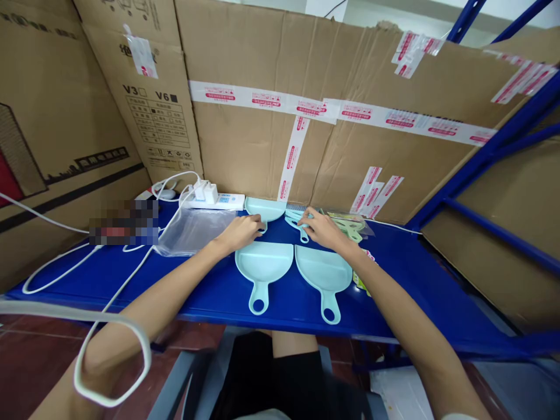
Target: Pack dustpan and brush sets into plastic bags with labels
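Two pale blue dustpans lie side by side near the table's front: a left dustpan (265, 261) and a right dustpan (324, 270), their ring-ended handles pointing at me. Behind them, a third dustpan (265, 207) lies against the cardboard. My left hand (243, 230) has its fingers closed at that back dustpan's handle, partly hiding it. To the right, my right hand (322, 227) pinches at a light blue, ring-handled brush (301, 234); its head is mostly hidden, so the exact grip is hard to see.
Green handled pieces (353, 227) lie right of my right hand. Clear plastic bags (196, 232) lie at left, before a white power strip (230, 201) with plugs. A white cable (126, 283) loops across the left. Cardboard (245, 146) walls the back; a blue metal frame (472, 166) stands right.
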